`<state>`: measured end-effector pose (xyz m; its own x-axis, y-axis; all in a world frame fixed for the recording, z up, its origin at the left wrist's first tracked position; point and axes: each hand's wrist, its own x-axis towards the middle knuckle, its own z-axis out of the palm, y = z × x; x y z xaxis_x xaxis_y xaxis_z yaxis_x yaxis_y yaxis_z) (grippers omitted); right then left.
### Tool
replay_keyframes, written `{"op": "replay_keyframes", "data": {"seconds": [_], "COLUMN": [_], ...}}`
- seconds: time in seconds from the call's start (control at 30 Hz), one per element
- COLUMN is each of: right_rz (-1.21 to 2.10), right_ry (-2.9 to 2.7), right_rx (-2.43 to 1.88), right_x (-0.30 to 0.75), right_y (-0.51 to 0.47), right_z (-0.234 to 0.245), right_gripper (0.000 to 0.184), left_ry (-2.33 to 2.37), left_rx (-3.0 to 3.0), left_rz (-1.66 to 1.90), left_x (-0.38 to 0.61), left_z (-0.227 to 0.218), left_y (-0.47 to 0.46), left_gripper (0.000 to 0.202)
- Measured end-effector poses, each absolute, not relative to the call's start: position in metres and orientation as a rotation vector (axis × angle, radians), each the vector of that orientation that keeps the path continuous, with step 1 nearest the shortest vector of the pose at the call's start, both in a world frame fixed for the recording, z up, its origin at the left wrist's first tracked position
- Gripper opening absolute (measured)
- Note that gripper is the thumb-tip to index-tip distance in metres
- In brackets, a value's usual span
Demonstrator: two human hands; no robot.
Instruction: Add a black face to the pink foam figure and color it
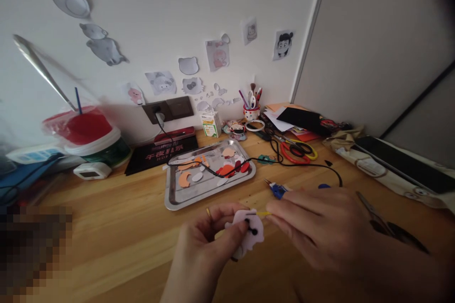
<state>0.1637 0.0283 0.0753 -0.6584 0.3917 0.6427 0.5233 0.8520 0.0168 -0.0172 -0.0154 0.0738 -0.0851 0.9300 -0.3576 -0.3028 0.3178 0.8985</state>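
Right at the front edge of my view, the person's left hand [213,241] pinches a pale lilac cutout [256,241], thumb pressed on its face beside two black spots and fingers tucked behind. It sits low over the wooden table [142,255], nearer than anything else. The right hand [320,222] has its thumb and forefinger closed on a thin yellow strip [263,213], whose far end meets the cutout's upper edge (touching or just in front, I can't tell from where I stand). Just past those fingers pokes a blue tool [277,191] with a pointed tip; whether the hand touches it is unclear. Dark-handled scissors [377,215] lie to the right.

Farther back, a metal tray [169,194] holds orange, red and white pieces, with a black cable [209,168] running across it. Beyond stand a small carton [210,124] and a pen cup [251,113], and on the wall hang paper drawings [218,56].
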Motion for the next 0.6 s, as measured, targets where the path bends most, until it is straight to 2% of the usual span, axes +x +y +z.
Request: {"op": "replay_keyframes", "data": {"seconds": [0.17,0.37,0.6], "right_rz": [0.044,-0.266,-0.396], "right_ry": [-2.245,-2.279,-2.330], "right_rx": [-0.833,-0.721,-0.669], "right_x": [0.159,0.161,0.162], "right_y": [0.025,0.017,0.019], "right_z": [0.070,0.070,0.066], "right_gripper": [0.012,0.013,0.019], "left_ry": [1.212,1.197,1.179], "left_rx": [0.669,0.648,0.659], "left_rz": [1.228,1.253,1.286], "left_x": [-0.018,-0.017,-0.017], "left_z": [0.071,0.071,0.073], "left_y": [-0.016,-0.015,-0.017], "left_gripper": [0.016,0.017,0.020]}}
